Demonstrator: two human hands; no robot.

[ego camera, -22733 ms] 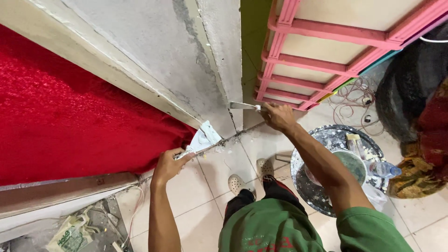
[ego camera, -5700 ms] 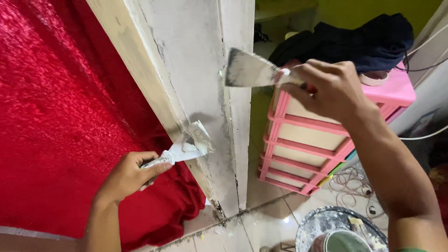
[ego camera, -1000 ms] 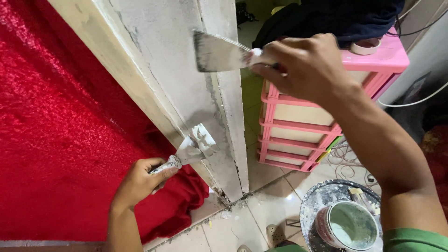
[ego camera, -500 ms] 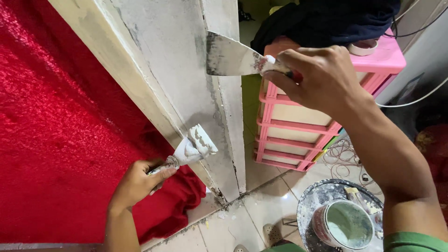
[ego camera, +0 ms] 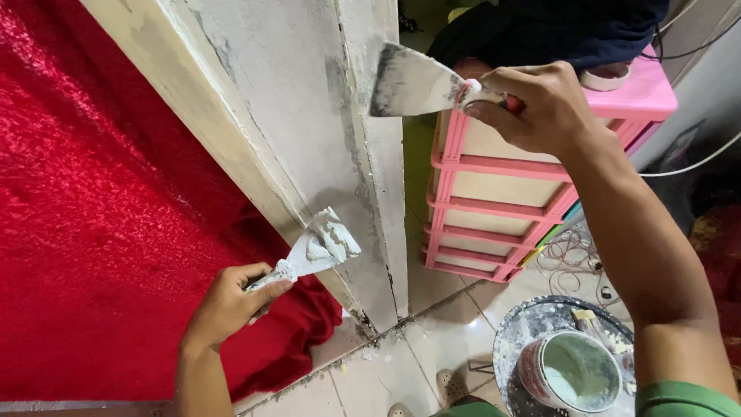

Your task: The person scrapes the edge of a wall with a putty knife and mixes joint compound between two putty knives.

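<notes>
Right hand [ego camera: 540, 104] fingers clamped on wide knife [ego camera: 413, 81], left hand [ego camera: 231, 297] gripping loaded small knife [ego camera: 316, 247] w/ filler — best keep blade flat vs wall corner [ego camera: 370, 154], light even pressure.

A red cloth [ego camera: 100, 232], pink drawers [ego camera: 502, 208], tiled floor [ego camera: 440, 340]

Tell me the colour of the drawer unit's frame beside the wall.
Pink, with cream drawer fronts on the drawer unit; head view.
</notes>
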